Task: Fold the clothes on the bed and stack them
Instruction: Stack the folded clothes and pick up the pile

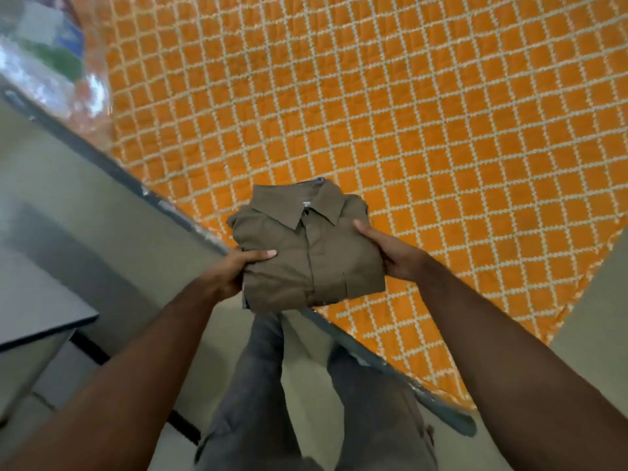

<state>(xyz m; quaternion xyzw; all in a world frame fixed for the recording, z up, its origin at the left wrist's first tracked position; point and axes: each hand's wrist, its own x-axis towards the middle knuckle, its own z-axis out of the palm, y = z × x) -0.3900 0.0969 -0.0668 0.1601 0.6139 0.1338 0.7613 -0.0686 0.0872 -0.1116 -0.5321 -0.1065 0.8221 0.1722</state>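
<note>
Nearest to the camera are the person's two bare forearms and, below them, the legs in grey trousers [272,402] standing on the pale floor. The left hand [238,266] grips the left edge of a folded olive-brown cotton shirt with a buttoned collar [306,253]; its thumb lies on top of the cloth and the other fingers are hidden under it. The right hand [390,253] holds the opposite edge in the same manner, thumb above and fingers below, so both hands are clamped on the shirt and well apart from each other.

The shirt is a neat square packet with the collar pointing away from the person. It is held over the near corner of the bed, above the dark bed frame [190,212], and I cannot tell whether its far side touches the orange quilted bedspread with a white lattice pattern [407,130]. A thin bluish edge shows under the shirt, perhaps another folded garment, but it is too small to be sure.

No other loose clothes are visible on the bedspread. I judge that the folding is finished and the step in hand is carrying or placing the packet. The next move needs both hands level, so that the folds do not slide open, and a flat landing on the bedspread.
</note>
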